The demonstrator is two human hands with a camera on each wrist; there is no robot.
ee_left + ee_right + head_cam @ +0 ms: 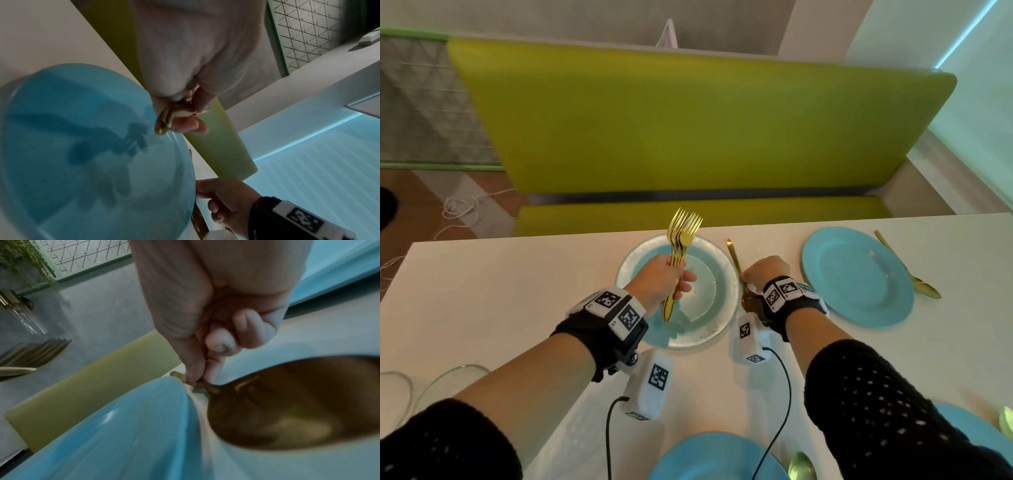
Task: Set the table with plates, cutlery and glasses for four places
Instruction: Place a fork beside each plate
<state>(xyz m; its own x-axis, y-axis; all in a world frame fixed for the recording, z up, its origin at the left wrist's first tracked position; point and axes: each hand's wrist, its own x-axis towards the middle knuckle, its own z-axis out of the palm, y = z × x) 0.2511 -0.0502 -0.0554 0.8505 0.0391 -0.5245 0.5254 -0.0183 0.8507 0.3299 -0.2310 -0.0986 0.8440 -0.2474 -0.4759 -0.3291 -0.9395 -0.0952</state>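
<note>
Left hand (661, 279) is up over the round pale-blue plate (719, 274) at the far edge of the white table (500, 291), fingers wrapped around a bundle of gold forks (679, 246), tines pointing up and away toward the lime-green bench (688, 120). Right hand (765, 270) is down on the table just right of that same plate, thumb and forefinger pinching the handle of a gold spoon (738, 270); the spoon lies beside the plate's rim, bowl toward the person, as the right wrist view shows close up. Farther right of that plate sits a second blue plate (856, 277) with its own gold spoon (909, 272) lying along its right side. Nearer the person than the first plate, a third blue plate (709, 459) shows at the bottom edge.
</note>
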